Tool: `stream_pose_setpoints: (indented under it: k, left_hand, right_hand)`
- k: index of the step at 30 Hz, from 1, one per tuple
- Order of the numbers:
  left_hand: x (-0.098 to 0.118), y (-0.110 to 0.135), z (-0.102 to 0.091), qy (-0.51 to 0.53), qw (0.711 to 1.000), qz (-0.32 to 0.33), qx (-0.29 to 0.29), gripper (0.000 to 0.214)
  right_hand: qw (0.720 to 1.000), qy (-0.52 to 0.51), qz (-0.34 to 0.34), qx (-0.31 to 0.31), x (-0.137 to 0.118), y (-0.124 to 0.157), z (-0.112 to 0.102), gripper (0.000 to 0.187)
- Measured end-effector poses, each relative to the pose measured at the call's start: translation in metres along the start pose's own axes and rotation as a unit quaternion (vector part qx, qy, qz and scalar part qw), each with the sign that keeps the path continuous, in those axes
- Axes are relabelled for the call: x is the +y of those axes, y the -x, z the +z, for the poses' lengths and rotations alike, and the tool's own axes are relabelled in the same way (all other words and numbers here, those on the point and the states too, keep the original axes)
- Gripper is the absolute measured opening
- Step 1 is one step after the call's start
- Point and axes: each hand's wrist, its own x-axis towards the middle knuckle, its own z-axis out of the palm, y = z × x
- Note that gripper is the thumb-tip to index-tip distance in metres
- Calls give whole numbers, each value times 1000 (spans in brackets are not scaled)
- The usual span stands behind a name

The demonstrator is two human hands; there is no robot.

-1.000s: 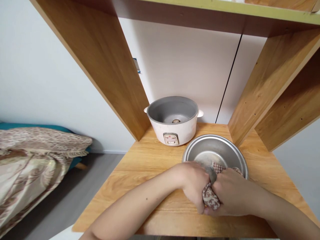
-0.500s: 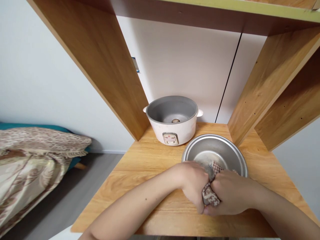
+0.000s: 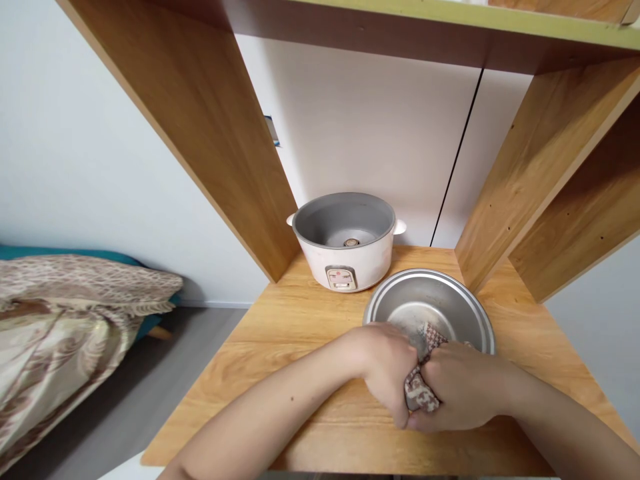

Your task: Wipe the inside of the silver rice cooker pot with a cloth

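At the near side of the desk (image 3: 280,313), from my remote seat, I have the left hand (image 3: 390,367) and right hand (image 3: 463,383) meeting over the front rim of the pot (image 3: 457,303). Each grip is curled tight, knuckles up, pinching a brown-and-white cloth (image 3: 421,395). One crumpled end pokes out between the hands on the near side; a checked bit shows past the knuckles, inside the pot, and a scrap peeks out behind the right hand. Fingertips mostly hidden, so I can't tell if the left grip has the rim too. Forearms come in low from both sides.

Pot: round, grey metal, open side up, on the desk, pale patch on its bottom. Behind it and left, the cooker (image 3: 367,267): white, upright, open, grey inside, small disc (image 3: 351,243) at the bottom, switch panel (image 3: 341,278) facing me. Pot and cooker sit close; contact I can't call.

Farther back, wooden boards (image 3: 195,133) flank a pale back panel (image 3: 375,133), with a shelf (image 3: 400,40) overhead. Off left, well apart from the desk: bed (image 3: 133,261), teal, with a patterned brown-and-cream blanket (image 3: 85,327), by a pale wall (image 3: 125,180).
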Motion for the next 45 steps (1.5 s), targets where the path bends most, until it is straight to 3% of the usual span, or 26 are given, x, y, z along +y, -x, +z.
stream_pose_setpoints:
  k: [9,14,20,24,30,34,45]
  left_hand:
    - [-2,-1,2,21,1000,13,14,34]
    - [-4,-1,2,39,999,34,15,34]
    - [-1,0,1,17,1000,6,7,33]
    - [0,0,1,1,1000,-4,3,33]
    - [-1,-1,3,14,1000,12,15,37]
    - [-1,-1,2,11,1000,20,9,39]
    - [0,0,1,7,1000,1,4,35]
  right_hand:
    - [997,49,31,55,-9,3,5,53]
    - [992,102,66,34,-19,5,1,52]
    - [999,32,-18,36,-4,4,1,50]
    - [1000,17,-8,4,4,2,4,54]
    - [996,58,-6,70,-7,3,5,52]
    - [993,96,33,58,-16,5,2,49]
    - [1000,-2,-5,29,-3,5,1,50]
